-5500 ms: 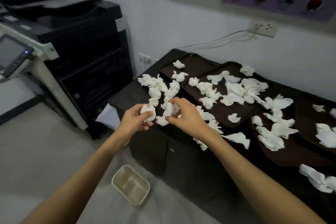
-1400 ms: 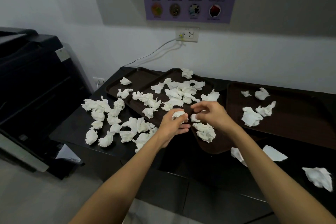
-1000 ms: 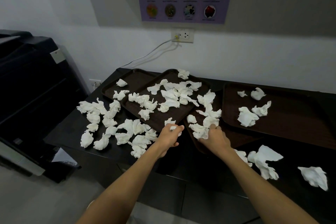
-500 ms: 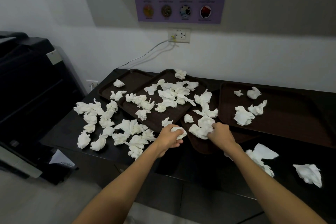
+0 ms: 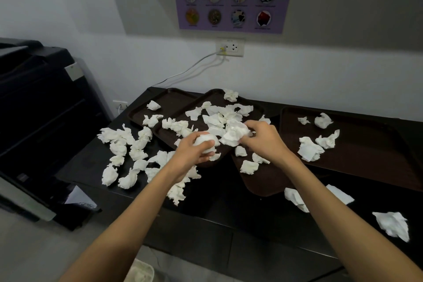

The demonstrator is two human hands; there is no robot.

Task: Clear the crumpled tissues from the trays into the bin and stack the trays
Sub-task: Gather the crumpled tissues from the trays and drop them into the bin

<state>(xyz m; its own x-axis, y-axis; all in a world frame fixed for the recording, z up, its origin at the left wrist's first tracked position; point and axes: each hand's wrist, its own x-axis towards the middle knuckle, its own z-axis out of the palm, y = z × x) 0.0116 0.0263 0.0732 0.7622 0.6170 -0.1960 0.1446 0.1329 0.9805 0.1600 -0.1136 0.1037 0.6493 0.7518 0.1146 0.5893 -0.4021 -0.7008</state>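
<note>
White tissues [image 5: 205, 141] gripped in left hand [image 5: 189, 156], right hand [image 5: 263, 142], over trays [image 5: 270, 181]

I see the left hand [image 5: 194, 151] gripping a balled tissue [image 5: 206, 142] and the right hand [image 5: 265, 142] pinching a larger crumpled tissue [image 5: 235, 133], both over the middle tray [image 5: 212, 98]. Loose tissues [image 5: 128, 144] litter the black counter [image 5: 229, 201] at left, and a few lie in the right tray [image 5: 366, 151]. A pale bin [image 5: 139, 272] shows on the floor below.
</note>
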